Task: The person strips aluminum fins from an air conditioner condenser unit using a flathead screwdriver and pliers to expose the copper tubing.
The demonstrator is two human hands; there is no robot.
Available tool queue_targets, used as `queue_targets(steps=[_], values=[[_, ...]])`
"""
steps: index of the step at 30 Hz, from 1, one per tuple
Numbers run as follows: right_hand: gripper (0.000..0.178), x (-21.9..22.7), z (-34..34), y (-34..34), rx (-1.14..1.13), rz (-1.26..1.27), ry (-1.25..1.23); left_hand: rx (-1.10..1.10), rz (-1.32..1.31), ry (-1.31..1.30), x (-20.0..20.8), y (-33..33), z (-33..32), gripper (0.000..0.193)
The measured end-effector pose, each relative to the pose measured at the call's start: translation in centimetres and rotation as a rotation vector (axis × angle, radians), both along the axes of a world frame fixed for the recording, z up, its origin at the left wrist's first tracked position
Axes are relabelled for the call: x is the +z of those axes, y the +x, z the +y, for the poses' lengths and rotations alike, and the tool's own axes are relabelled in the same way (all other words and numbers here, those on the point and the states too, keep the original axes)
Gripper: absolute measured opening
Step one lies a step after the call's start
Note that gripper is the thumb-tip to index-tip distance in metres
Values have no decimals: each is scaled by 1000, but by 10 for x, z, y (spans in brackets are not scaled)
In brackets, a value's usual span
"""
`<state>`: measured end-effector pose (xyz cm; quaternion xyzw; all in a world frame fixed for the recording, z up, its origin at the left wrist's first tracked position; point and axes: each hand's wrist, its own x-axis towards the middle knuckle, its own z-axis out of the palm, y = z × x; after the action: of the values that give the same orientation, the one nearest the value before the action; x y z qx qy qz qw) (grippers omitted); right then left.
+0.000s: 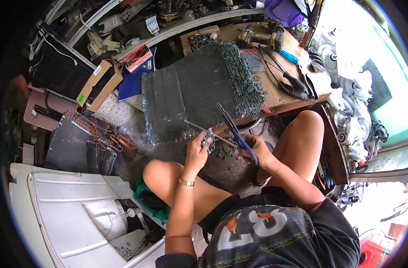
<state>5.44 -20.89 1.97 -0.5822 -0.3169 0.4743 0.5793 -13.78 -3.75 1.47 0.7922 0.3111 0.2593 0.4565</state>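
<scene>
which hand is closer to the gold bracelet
Left. The gold bracelet sits on that wrist, just below the left hand. The right hand, gripping blue-handled pliers, is farther right.

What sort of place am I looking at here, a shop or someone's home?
Most likely a cluttered repair or scrap workshop. A dark finned coil block leans on a wooden bench strewn with a cordless drill and pliers, and white appliance casings lie on the floor.

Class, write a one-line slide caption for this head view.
Seated person's right hand works blue-handled pliers on a thin tube that the left hand holds, beside a dark finned coil block.
</scene>
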Motion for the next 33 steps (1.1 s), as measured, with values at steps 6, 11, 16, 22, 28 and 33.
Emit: queue_targets(steps=[6,11,16,22,28,33], values=[[23,24,0,10,68,7,-45,-33,184,533,35,-3,6,25],[26,16,-2,5,10,-183,-22,9,100,352,29,6,-9,33],[28,-1,-6,-13,-22,-15,-20,139,101,438,25,18,-18,33],[31,1,-11,-2,-113,-262,-5,-45,307,809,42,9,0,18],[38,5,-10,9,-111,-477,41,-357,469,999,55,-4,29,25],[45,2,-7,33,74,-327,-12,-661,457,874,75,-12,41,20]])
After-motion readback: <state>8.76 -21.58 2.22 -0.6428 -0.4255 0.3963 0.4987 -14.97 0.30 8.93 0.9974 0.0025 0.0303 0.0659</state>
